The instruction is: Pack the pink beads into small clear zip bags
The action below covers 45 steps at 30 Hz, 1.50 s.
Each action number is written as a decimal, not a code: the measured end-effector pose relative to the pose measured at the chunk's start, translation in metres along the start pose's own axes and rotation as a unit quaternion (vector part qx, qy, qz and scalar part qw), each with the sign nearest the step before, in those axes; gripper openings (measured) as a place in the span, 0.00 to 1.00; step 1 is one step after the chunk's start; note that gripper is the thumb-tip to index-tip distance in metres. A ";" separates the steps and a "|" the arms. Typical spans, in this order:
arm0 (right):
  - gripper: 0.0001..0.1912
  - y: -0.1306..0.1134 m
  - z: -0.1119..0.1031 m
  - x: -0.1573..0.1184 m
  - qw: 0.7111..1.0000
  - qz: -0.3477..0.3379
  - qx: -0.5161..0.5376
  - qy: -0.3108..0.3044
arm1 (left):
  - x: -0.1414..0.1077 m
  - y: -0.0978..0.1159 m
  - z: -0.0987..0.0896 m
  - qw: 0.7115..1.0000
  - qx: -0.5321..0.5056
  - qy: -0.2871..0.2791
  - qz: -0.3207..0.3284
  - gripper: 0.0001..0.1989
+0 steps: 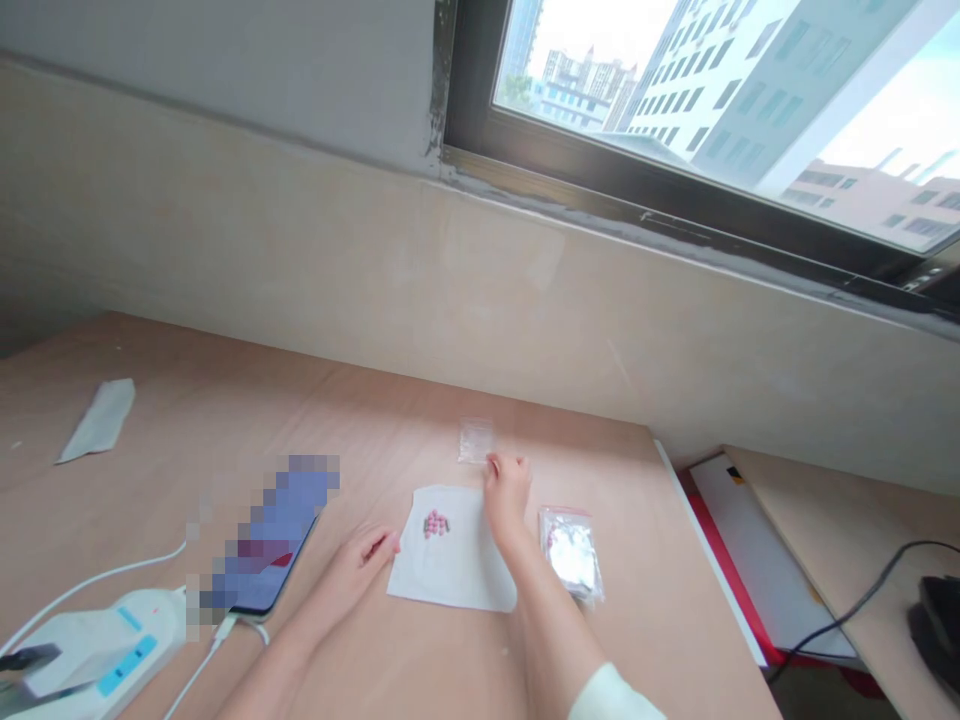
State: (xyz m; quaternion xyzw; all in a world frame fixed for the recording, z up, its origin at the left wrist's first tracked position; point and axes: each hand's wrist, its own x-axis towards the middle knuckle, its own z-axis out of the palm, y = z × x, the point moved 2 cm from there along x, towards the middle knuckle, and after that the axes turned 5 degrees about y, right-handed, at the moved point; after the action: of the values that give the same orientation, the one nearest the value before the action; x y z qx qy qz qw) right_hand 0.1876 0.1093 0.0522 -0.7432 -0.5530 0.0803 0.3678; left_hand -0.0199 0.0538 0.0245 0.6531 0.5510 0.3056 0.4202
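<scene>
A white sheet [465,570] lies on the wooden table, with a small cluster of pink pieces [433,522] and a few darker ones on its left half. My left hand [365,560] rests at the sheet's left edge, its fingers curled together; whatever they may hold is hidden. Over the sheet's upper right corner is my right hand [508,490], fingers pinched at the lower edge of a small clear bag [475,438]. To the right of my right forearm lies a clear, shiny plastic packet [571,555].
On the left are a phone [274,540] with a charging cable and a white power strip [142,640]. A folded white tissue [101,418] lies far left. Beyond the table's right edge are a second surface [840,520] and a black cable.
</scene>
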 end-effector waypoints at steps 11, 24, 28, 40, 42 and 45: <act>0.09 -0.008 -0.053 -0.070 0.868 0.218 0.400 -0.196 | -0.002 0.046 0.002 0.972 -0.201 -0.102 -0.066 0.15; 0.07 -0.027 -0.067 -0.102 0.945 0.090 0.259 -0.176 | -0.027 0.086 -0.001 0.978 -0.137 -0.130 -0.088 0.10; 0.08 -0.047 -0.073 -0.107 0.927 0.062 0.261 -0.262 | -0.037 0.097 0.000 0.974 -0.138 -0.157 -0.083 0.12; 0.07 -0.052 -0.057 -0.113 0.906 0.125 0.279 -0.293 | -0.040 0.088 -0.004 0.979 -0.115 -0.148 -0.080 0.10; 0.06 -0.054 -0.054 -0.114 0.908 0.132 0.280 -0.282 | -0.038 0.085 -0.002 0.985 -0.096 -0.126 -0.071 0.09; 0.06 -0.053 -0.050 -0.114 0.914 0.137 0.277 -0.261 | -0.034 0.079 0.001 0.990 -0.078 -0.104 -0.055 0.08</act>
State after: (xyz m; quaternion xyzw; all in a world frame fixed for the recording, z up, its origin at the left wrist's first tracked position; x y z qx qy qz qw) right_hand 0.1305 -0.0072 0.0889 -0.6326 -0.4773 0.4714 0.3870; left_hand 0.0106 0.0171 0.0956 0.6153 0.5142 0.2542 0.5408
